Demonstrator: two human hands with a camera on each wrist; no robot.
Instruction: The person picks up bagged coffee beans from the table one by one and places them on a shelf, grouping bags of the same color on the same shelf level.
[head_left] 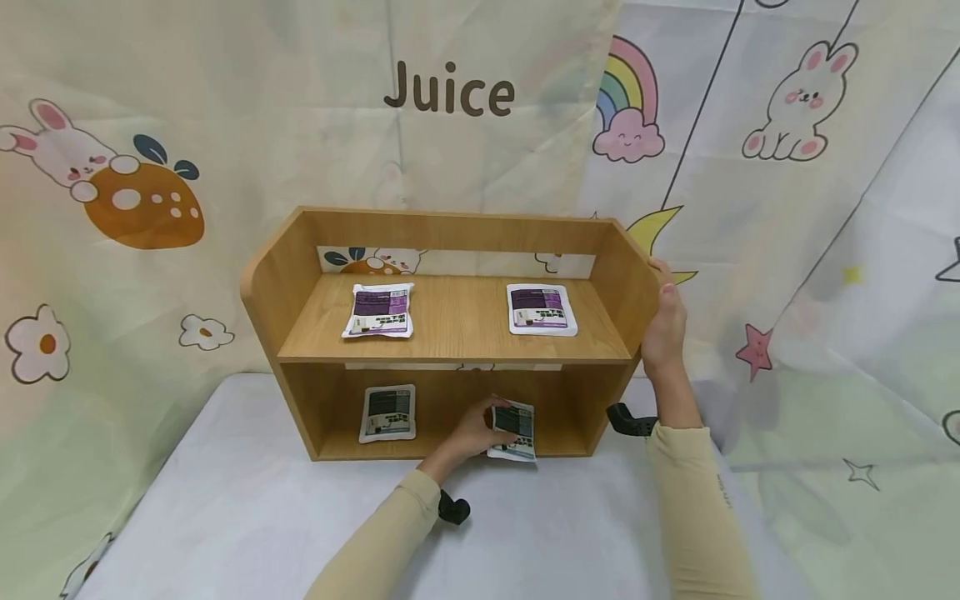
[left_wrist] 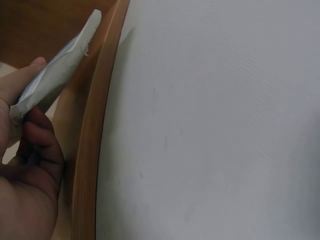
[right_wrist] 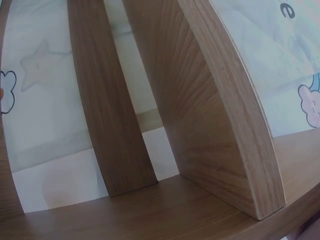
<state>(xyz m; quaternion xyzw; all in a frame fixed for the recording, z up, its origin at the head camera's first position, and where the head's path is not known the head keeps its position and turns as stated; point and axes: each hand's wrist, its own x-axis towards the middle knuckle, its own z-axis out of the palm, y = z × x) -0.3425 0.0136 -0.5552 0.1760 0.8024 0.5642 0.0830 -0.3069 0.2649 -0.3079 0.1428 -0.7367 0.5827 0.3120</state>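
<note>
Left fingers pinch a packet at the lower shelf's front edge; right hand steadies the wooden shelf unit.

The left hand holds the packet, tilted, half over the tabletop, at 3 o'clock from a second packet lying inside. The right hand's fingers lie straight against the unit's right side panel. Two purple packets lie on the upper shelf, well apart.
</note>
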